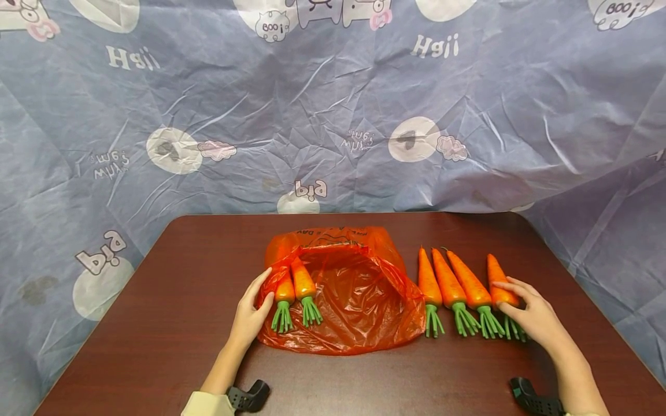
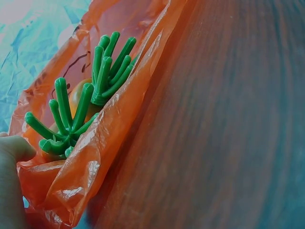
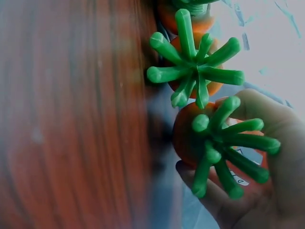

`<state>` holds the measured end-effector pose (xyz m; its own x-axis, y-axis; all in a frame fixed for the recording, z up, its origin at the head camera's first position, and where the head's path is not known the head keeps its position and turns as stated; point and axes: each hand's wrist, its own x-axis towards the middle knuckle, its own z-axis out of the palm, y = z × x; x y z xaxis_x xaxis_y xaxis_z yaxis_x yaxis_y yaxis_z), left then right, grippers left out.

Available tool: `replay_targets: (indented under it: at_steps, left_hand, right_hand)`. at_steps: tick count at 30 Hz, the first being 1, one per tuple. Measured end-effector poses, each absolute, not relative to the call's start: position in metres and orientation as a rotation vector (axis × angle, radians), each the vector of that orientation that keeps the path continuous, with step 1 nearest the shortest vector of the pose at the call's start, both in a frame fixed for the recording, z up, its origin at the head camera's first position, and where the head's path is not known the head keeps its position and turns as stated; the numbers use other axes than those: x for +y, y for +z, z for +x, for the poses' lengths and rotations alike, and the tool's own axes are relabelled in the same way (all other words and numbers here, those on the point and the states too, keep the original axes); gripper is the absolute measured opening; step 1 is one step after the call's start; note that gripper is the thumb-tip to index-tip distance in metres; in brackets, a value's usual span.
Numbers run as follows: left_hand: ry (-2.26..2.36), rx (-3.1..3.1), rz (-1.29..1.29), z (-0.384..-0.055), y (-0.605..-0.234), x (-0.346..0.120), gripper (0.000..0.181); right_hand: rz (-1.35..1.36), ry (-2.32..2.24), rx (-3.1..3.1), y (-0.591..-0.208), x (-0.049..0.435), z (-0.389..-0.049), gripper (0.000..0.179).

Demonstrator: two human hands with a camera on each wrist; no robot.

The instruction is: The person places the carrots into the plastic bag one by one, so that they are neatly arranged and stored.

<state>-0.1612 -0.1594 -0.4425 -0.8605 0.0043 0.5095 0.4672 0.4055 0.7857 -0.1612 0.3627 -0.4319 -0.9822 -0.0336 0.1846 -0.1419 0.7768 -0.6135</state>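
Observation:
An orange-red plastic bag (image 1: 359,306) lies on the table with its mouth facing me. Two toy carrots, one of them the right-hand carrot (image 1: 303,282), rest inside its left part, green stems (image 2: 66,124) toward the opening. My left hand (image 1: 251,316) pinches the bag's left edge between thumb and fingers. On the right, my right hand (image 1: 538,318) grips the outermost carrot (image 1: 496,270) around its thick end, thumb on one side and fingers on the other. In the right wrist view, that carrot's stems (image 3: 228,143) partly cover the hand.
Three more carrots lie side by side between the bag and my right hand, among them a middle carrot (image 1: 447,280), tips pointing away. The leftmost touches or nearly touches the bag's edge. A patterned cloth (image 1: 333,115) hangs behind the brown table (image 1: 208,260).

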Motion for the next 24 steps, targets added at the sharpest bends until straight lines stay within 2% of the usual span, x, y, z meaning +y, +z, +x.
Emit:
replay_targets:
  at_steps: [16, 24]
  left_hand:
    - [-1.452, -2.237, -0.405, -0.161, -0.443, -0.159, 0.047]
    - [-1.455, -2.231, -0.405, -0.161, -0.443, -0.160, 0.047]
  right_hand:
    - [0.086, 0.903, -2.698, -0.409, 0.346, -0.153, 0.047]
    - [0.192, 0.904, -2.601, -0.387, 0.318, -0.148, 0.043]
